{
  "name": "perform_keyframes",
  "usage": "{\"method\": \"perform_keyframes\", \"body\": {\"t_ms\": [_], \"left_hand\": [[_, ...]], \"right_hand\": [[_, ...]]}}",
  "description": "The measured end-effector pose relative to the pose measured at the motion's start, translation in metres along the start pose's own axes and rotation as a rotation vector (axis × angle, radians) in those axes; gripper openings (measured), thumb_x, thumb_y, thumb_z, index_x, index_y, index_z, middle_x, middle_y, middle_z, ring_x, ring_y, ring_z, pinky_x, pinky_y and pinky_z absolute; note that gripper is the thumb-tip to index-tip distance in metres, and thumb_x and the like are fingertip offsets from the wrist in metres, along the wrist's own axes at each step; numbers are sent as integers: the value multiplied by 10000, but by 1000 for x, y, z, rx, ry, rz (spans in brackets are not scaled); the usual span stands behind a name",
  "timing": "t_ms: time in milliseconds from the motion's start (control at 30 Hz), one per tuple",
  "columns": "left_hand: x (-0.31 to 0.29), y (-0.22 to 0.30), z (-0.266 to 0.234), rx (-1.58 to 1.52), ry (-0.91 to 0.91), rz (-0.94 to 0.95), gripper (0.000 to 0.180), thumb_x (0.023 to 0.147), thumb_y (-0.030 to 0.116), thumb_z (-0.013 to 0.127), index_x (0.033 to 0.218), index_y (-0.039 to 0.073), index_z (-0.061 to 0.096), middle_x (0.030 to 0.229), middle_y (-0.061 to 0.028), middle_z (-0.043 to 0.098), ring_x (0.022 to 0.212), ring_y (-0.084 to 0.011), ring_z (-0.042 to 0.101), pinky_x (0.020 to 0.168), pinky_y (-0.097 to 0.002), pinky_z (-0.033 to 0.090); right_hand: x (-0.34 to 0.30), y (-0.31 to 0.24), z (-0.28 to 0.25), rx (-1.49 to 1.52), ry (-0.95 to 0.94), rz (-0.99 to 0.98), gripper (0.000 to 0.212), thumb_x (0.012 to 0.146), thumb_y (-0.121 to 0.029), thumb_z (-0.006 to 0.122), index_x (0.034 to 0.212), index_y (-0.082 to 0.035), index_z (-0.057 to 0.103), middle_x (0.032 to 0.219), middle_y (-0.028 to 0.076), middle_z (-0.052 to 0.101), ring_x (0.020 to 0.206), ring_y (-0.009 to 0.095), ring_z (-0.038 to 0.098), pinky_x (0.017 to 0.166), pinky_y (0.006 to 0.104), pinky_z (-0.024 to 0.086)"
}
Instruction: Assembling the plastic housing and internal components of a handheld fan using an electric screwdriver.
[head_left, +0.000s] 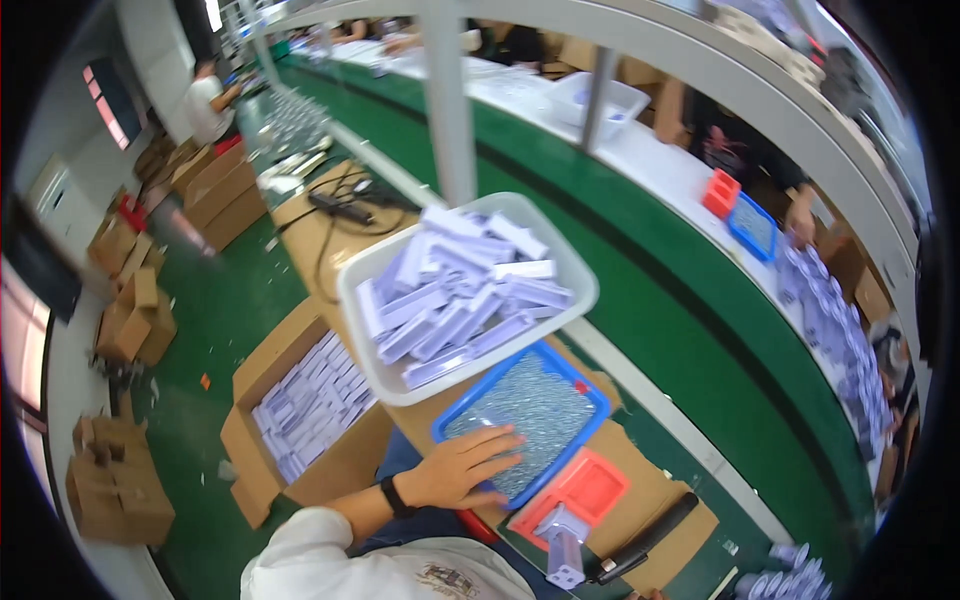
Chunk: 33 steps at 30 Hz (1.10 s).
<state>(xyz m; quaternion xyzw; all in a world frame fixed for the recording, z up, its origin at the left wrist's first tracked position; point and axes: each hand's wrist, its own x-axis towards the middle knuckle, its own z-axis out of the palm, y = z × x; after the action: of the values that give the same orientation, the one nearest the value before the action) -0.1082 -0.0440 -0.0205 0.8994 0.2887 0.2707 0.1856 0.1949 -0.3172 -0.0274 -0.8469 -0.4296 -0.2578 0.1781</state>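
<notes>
My left hand (462, 468), with a black band at the wrist, reaches over the near-left edge of a blue tray (600, 405). Its fingers are stretched out above a mass of small metal pieces, likely screws (540, 410). Next to that tray lies a red plastic tray (600, 485). A pale purple plastic part (565, 555) overlaps its near end. To the right rests a long black tool (650, 535), perhaps an electric screwdriver. Only a sliver of skin, probably my right hand (648, 595), shows at the lower edge beside the tool; its fingers are hidden.
A white bin (590, 290) heaped with pale purple plastic parts stands beyond the blue tray. Left of it, an open carton (245, 425) holds more parts. Past the bench runs a green conveyor (680, 350) under a metal frame (455, 120). People work across it and far left.
</notes>
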Motion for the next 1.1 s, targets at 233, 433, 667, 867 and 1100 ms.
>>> {"method": "perform_keyframes", "body": {"t_ms": [233,433,667,867,1100], "left_hand": [[-111,-33,12,-48,615,148,174,835,26,753,1006,51,731,1079,-100,718,1008,-281,672,901,-401,544],[-289,-178,45,-38,789,-929,185,833,159,756,928,13,696,926,-151,691,887,-345,650,822,-420,524],[-372,-388,86,59,574,-1794,792,718,308,840,1385,57,494,1314,-327,504,1155,-492,531,1023,-514,452],[-412,-399,116,115,468,-1745,964,658,342,860,1475,84,417,1465,-332,356,1318,-497,409,1079,-557,406],[-365,-359,71,257,-222,-1269,1137,578,381,908,1523,89,348,1529,-305,261,1411,-458,291,1076,-598,402]], "right_hand": [[-12,-4,9,107,-52,-63,415,999,-391,593,1003,23,618,924,195,585,819,393,563,729,517,439],[-18,-1,15,180,50,45,383,995,-317,616,982,66,599,849,221,587,752,377,562,690,465,464],[-26,14,26,276,34,142,370,983,-251,641,1009,111,570,859,233,598,753,357,567,699,441,485],[-31,0,21,358,27,260,424,990,-236,641,1168,134,536,1027,278,604,893,388,590,826,457,500],[-41,26,21,82,9,153,446,1006,-201,627,1276,132,505,1192,320,568,1065,411,557,963,489,449]]}}
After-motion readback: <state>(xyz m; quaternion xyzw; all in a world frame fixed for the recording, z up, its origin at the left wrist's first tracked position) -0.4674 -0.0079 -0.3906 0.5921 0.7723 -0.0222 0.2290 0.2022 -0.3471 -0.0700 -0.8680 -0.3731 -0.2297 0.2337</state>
